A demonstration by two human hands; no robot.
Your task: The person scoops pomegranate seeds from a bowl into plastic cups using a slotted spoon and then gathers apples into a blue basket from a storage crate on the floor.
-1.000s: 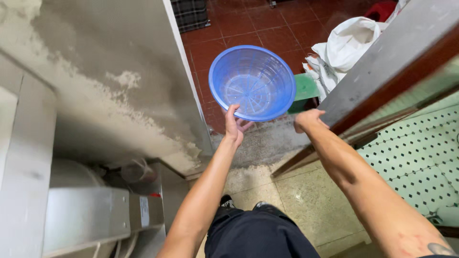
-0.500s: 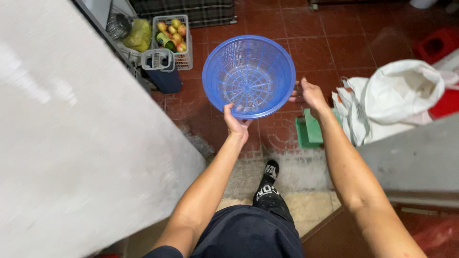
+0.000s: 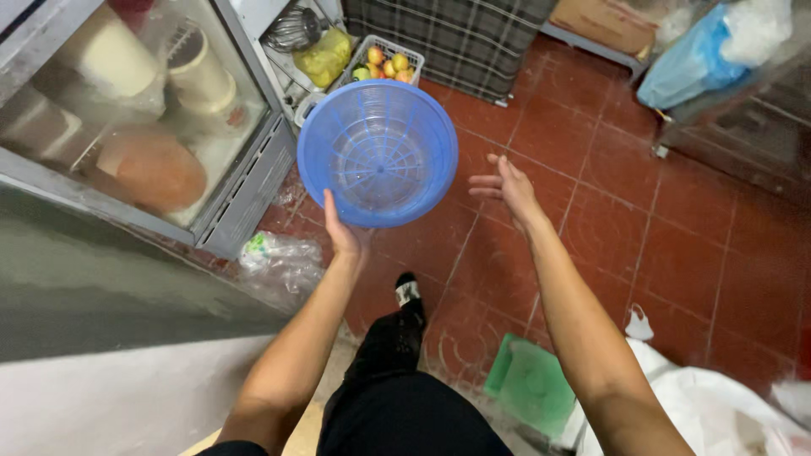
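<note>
Colander (image 3: 378, 152), blue, empty, held above red tile floor (image 3: 676, 253) at frame 12 o'clock. Left hand (image 3: 345, 232) clamped on rim at 7 o'clock. Right hand (image 3: 505, 187) open, clear of rim at 3 o'clock. Advise second grip opposite first, keep bowl level. Fruit basket (image 3: 384, 59) beyond.

A back-of-house kitchen or food storeroom, seen from above. A glass-door chiller (image 3: 144, 127) on the left holds tubs (image 3: 198, 80) and a covered dish on wire shelves. Beside it, a white basket (image 3: 384, 61) of fruit and a yellow bag (image 3: 323, 55) sit on a floor of worn red tiles (image 3: 676, 253). A blue strainer basket (image 3: 378, 152) is held over the tiles. White sacks (image 3: 718, 405) and a blue bag (image 3: 693, 63) line the right edge, with a steel counter (image 3: 101, 287) at lower left.
</note>
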